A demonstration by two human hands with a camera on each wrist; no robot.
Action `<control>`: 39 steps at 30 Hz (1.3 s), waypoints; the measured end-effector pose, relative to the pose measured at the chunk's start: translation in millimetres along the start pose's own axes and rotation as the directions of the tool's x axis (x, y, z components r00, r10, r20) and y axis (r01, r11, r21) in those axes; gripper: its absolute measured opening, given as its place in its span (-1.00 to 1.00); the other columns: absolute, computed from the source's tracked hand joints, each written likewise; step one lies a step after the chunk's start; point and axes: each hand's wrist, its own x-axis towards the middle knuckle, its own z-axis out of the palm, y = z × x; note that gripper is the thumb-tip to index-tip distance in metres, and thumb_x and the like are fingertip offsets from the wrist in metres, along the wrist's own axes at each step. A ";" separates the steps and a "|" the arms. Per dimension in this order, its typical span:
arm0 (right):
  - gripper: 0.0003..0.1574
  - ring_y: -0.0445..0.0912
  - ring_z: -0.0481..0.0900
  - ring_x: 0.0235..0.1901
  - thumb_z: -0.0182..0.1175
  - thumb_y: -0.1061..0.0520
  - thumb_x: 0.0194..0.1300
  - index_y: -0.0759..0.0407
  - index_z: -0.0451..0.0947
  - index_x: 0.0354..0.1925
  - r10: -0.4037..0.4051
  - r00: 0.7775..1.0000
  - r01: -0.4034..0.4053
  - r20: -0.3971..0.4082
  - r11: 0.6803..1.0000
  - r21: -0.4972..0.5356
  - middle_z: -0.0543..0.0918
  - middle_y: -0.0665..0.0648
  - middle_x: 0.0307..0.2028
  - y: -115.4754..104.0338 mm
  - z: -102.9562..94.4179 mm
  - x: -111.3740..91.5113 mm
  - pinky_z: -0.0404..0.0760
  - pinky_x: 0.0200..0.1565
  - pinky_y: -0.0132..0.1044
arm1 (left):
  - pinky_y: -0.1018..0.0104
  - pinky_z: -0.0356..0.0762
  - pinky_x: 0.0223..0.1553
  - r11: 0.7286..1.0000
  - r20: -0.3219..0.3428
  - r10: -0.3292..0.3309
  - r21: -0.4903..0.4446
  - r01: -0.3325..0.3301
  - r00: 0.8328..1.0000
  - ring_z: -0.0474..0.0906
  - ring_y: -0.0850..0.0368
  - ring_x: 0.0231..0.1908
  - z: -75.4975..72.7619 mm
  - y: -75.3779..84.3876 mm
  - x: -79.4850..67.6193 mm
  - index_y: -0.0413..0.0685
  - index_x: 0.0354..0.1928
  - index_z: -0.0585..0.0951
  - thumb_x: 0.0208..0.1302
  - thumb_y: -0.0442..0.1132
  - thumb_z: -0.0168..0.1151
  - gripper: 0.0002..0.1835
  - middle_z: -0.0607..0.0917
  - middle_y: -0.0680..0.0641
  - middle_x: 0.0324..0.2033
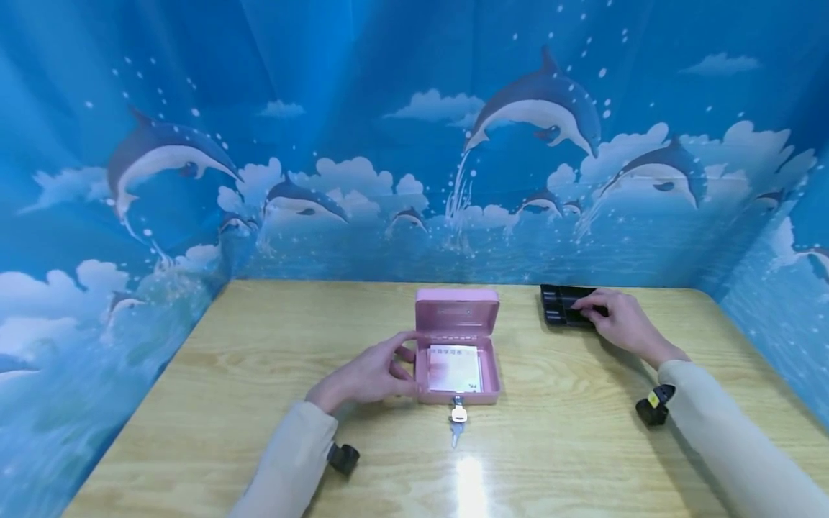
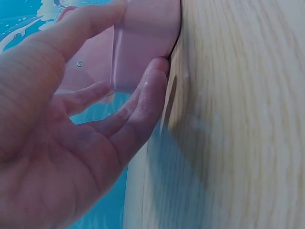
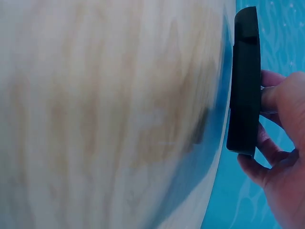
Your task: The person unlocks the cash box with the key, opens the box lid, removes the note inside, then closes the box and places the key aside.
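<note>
A small pink cash box (image 1: 490,370) stands on the table with its lid (image 1: 447,316) raised. Inside lies a stack of pale pink printed paper (image 1: 453,368). A key (image 1: 459,413) sits in the front lock, and a second key (image 1: 456,434) hangs below it. My left hand (image 1: 372,370) rests against the box's left side, thumb towards the front corner and fingertips along the wall. Off to the back right, my right hand (image 1: 624,325) pinches a black compartmented tray (image 1: 554,306) with thumb and fingers reaching in from above. In the right wrist view the tray hides part of those fingers.
The light wood table (image 1: 259,432) runs back to a blue dolphin-print curtain (image 1: 363,237), which also hangs along both sides. Small black cameras (image 1: 343,458) are strapped at the wrists. A bright light reflection lies near the table's front.
</note>
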 end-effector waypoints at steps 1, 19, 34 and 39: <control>-0.68 -0.27 0.35 -0.58 0.24 0.50 0.26 0.26 0.75 -0.10 0.009 1.000 -0.009 0.003 1.000 -0.011 0.74 0.35 -0.14 1.8 -1.6 1.2 0.30 -0.53 -0.38 | 0.16 0.71 -0.02 1.000 0.001 0.002 0.002 -0.002 1.000 0.67 0.09 -0.01 0.0 0.2 0.1 0.24 0.53 0.25 0.21 -0.18 0.50 -0.10 0.56 -0.14 0.23; -0.68 0.23 0.70 -0.20 0.17 0.46 0.33 0.27 0.74 -0.06 0.129 0.989 -0.127 0.071 0.991 -0.035 0.67 0.48 0.06 16.5 -5.3 7.3 0.42 -0.40 -0.32 | 0.16 0.71 -0.02 1.000 0.007 -0.002 -0.029 0.002 1.000 0.67 0.08 -0.01 1.0 -0.2 0.2 0.22 0.56 0.21 0.19 -0.22 0.51 -0.05 0.55 -0.18 0.25; -0.69 -0.23 0.18 -0.70 0.14 0.31 0.44 0.23 0.71 0.05 0.095 0.995 -0.095 0.006 0.994 -0.063 0.68 0.45 0.07 10.0 -5.8 -6.4 0.21 -0.52 -0.32 | 0.16 0.72 -0.04 0.999 0.010 -0.024 -0.042 0.024 1.000 0.66 0.07 0.01 2.0 0.0 -2.4 0.29 0.55 0.23 0.18 -0.22 0.51 -0.06 0.53 -0.16 0.28; -0.72 -0.02 0.54 -0.47 0.21 0.19 0.43 0.16 0.72 0.05 0.045 0.998 -0.050 -0.053 0.995 -0.092 0.73 0.34 0.02 -9.0 -7.9 -10.6 0.41 -0.39 -0.19 | 0.15 0.71 -0.02 0.999 0.008 -0.023 -0.034 0.023 1.000 0.65 0.08 0.03 2.7 -1.8 -2.6 0.30 0.58 0.19 0.20 -0.19 0.51 -0.03 0.52 -0.15 0.29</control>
